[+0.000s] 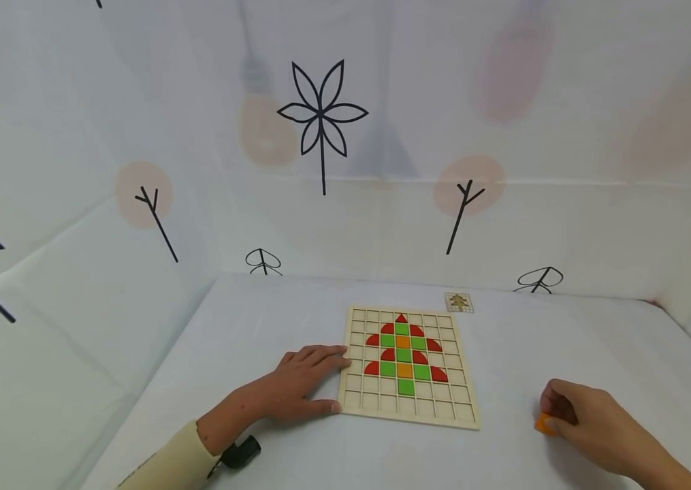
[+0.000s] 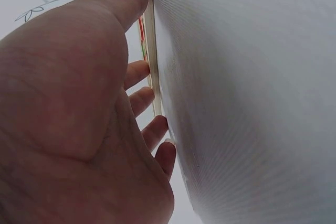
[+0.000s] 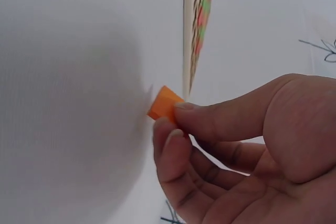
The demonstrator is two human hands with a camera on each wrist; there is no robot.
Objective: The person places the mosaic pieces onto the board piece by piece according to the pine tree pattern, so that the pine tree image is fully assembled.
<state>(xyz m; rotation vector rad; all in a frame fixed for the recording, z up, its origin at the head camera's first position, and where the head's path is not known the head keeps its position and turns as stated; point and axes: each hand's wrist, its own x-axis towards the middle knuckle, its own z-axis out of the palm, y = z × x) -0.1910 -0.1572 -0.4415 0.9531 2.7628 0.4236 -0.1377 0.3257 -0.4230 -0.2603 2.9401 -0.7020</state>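
A square wooden grid board (image 1: pixel 374 403) lies on the white cloth in the head view. Red, green and orange tiles form a tree shape in its cells. My left hand (image 1: pixel 299 384) rests flat beside the board, its extended fingertips touching the left edge. The left wrist view has the thumb and fingertips along the board's pale side (image 2: pixel 151 35). Off to the right of the board, my right hand (image 1: pixel 590 425) pinches an orange tile (image 3: pixel 164 102) between thumb and fingers, close to the cloth. Part of the tile is hidden by the fingertips.
A small card (image 1: pixel 459 303) with a tree pattern on a grid lies behind the board's far right corner. White cloth walls (image 1: pixel 382 224) with plant drawings rise at the back and sides. A dark wrist device (image 1: pixel 241 452) sits by the left sleeve (image 1: pixel 176 459).
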